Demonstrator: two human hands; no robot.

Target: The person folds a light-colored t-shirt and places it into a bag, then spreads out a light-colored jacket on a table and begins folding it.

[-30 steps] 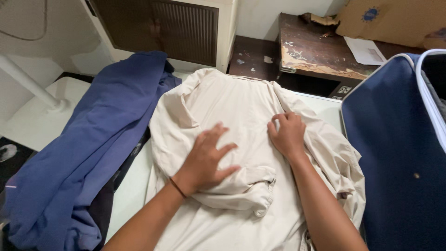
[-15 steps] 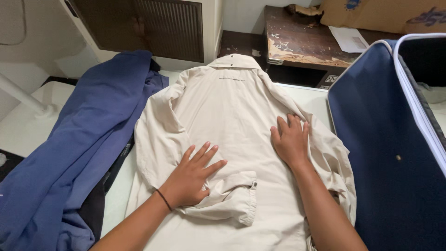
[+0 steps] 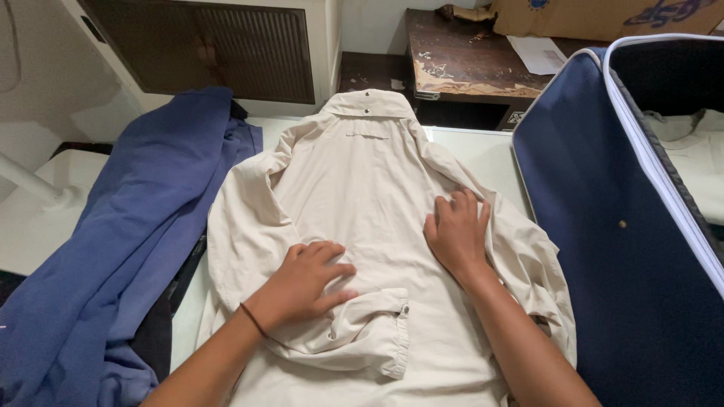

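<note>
On one beige shirt (image 3: 362, 196), two hands lie flat; one blue garment (image 3: 113, 249) beside.

A plain cream cotton shirt (image 3: 362, 203) fills the middle, unpatterned. At nine o'clock lies a solid blue fabric garment (image 3: 128, 249). At three o'clock a navy fabric bag with white piping (image 3: 603, 226) stands. The counter (image 3: 483, 154) beneath is pale white; at twelve, a scuffed dark-brown wooden table (image 3: 460, 60).

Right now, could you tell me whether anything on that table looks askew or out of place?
The cream shirt lies back up and mostly flat, but one cuffed sleeve is bunched crosswise under the left hand. The blue garment beside it lies rumpled, hanging over the table's edge.
</note>
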